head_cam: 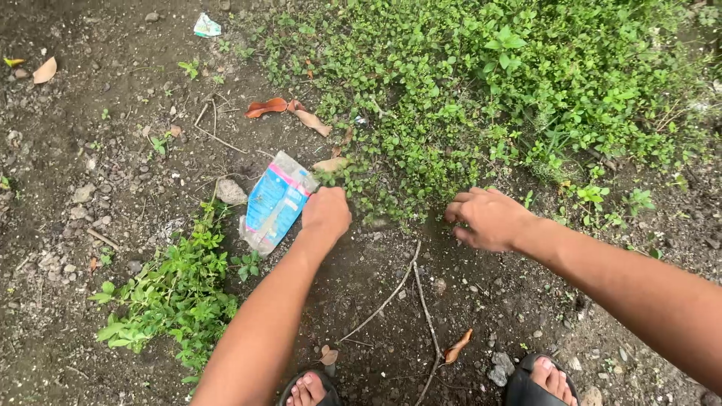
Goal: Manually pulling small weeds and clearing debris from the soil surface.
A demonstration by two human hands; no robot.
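On the dirt left of centre lies a crumpled blue-and-white plastic wrapper (274, 203), long axis running near-left to far-right. The left hand (326, 213) grips its right edge, fingers clenched. Further right, the right hand (487, 218) hovers loosely curled — holding nothing visible — beside the green weeds (481, 83).

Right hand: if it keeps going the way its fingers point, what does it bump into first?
Probably the low green weeds just past the right hand, whose curled fingers point left and slightly up; depth is hard to judge.

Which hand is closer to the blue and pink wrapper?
Left. The left hand grips the wrapper at its edge; the right hand is off to the right, by the weeds.
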